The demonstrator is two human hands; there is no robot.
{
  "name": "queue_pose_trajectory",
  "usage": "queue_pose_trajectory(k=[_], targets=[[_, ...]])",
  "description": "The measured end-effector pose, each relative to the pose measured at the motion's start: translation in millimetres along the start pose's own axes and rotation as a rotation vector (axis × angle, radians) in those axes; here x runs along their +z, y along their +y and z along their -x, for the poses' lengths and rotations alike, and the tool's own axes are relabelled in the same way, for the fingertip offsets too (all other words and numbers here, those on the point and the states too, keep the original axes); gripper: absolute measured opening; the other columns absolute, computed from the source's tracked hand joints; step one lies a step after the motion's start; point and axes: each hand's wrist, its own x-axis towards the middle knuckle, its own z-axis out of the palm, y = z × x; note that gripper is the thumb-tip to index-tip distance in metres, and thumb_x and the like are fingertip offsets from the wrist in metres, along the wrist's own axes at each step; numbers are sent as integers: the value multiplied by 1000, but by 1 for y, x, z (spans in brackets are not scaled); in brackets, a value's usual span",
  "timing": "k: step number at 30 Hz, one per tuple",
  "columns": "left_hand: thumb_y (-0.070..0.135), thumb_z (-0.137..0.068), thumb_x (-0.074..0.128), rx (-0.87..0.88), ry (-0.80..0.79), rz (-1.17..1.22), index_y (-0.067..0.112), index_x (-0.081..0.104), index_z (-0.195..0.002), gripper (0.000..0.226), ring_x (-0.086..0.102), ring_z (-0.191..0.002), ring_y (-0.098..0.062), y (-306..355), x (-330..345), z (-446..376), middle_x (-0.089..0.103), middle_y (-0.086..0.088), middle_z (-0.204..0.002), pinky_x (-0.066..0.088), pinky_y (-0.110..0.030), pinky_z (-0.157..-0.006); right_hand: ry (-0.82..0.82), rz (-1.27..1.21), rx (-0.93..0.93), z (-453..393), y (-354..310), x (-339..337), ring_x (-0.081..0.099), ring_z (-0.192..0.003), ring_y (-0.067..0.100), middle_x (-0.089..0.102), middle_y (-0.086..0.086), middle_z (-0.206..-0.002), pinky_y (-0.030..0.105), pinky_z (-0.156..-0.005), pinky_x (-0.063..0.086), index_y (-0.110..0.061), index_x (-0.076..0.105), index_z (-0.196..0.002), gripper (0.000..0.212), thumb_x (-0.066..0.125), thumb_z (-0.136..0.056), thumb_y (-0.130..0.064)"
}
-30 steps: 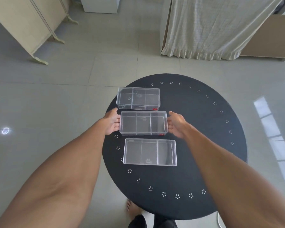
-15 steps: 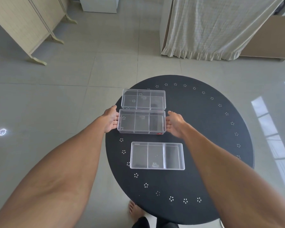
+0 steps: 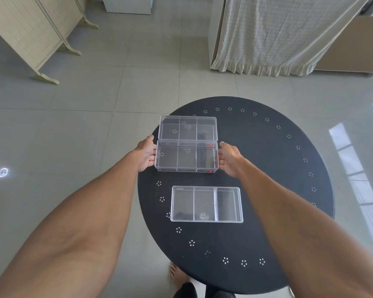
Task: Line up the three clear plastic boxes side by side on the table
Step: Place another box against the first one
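Three clear plastic boxes with inner dividers lie on the round black table [image 3: 278, 190]. The far box [image 3: 187, 128] sits near the table's far left edge. The middle box [image 3: 186, 157] touches the far box's near side, with a red tab at its right corners. My left hand [image 3: 145, 154] presses its left end and my right hand [image 3: 228, 160] presses its right end, so it is held between them. The near box [image 3: 206, 204] lies apart, closer to me and shifted a little right.
The table's rim has small white dot clusters. A folding screen [image 3: 30, 31] stands at the far left on the tiled floor, and a cream curtain [image 3: 278, 33] hangs at the far right. My bare foot [image 3: 178, 276] shows under the table's near edge.
The middle box, held between both hands, has moved away from me until it meets the far box. The gap to the near box has widened.
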Motion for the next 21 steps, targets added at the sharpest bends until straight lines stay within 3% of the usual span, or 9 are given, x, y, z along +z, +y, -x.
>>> queue_pose_trajectory(k=[5,9,10,12,14,17,21], targets=[[48,-109,22,0,0,11,-2,44,-148,67,54,-133,-32,0,0,0,53,-18,-149,42,-43,-109,7,33,-8,-3,1,0,72,-104,32,74,12,-105,40,-82,60,-10,65,-107,37,32,-108,-29],[50,-108,22,-8,29,20,-2,40,-151,70,52,-136,-31,-5,-3,1,51,-17,-152,38,-42,-114,26,59,13,0,2,-1,66,-104,28,70,7,-99,36,-86,51,-12,59,-93,37,33,-109,-32],[50,-108,22,-11,36,19,-2,40,-151,70,52,-136,-31,-8,-4,2,51,-17,-152,38,-41,-114,32,76,18,0,3,-3,64,-110,29,69,9,-105,37,-92,49,-10,60,-98,38,33,-109,-34],[50,-108,22,-14,44,15,-3,39,-151,70,51,-138,-31,-14,-6,4,50,-19,-152,36,-41,-116,49,115,9,2,6,-8,59,-127,32,66,12,-123,41,-106,44,-1,58,-126,47,34,-108,-37],[50,-108,22,-17,45,10,-3,39,-151,71,49,-139,-32,-21,-8,6,49,-20,-153,34,-42,-119,73,156,11,8,8,-14,56,-130,31,60,13,-134,43,-114,40,2,46,-145,60,35,-106,-42],[51,-108,23,-20,68,-1,-4,42,-149,71,49,-138,-34,-32,-11,10,50,-21,-151,36,-44,-118,121,184,8,15,17,-28,59,-115,29,60,19,-135,41,-104,44,0,50,-142,61,36,-102,-45],[52,-107,23,-29,63,-11,-4,42,-149,72,46,-142,-35,-49,-10,23,46,-21,-155,36,-45,-119,175,191,11,26,30,-43,60,-126,33,61,21,-135,41,-105,46,1,57,-128,54,35,-103,-42]])
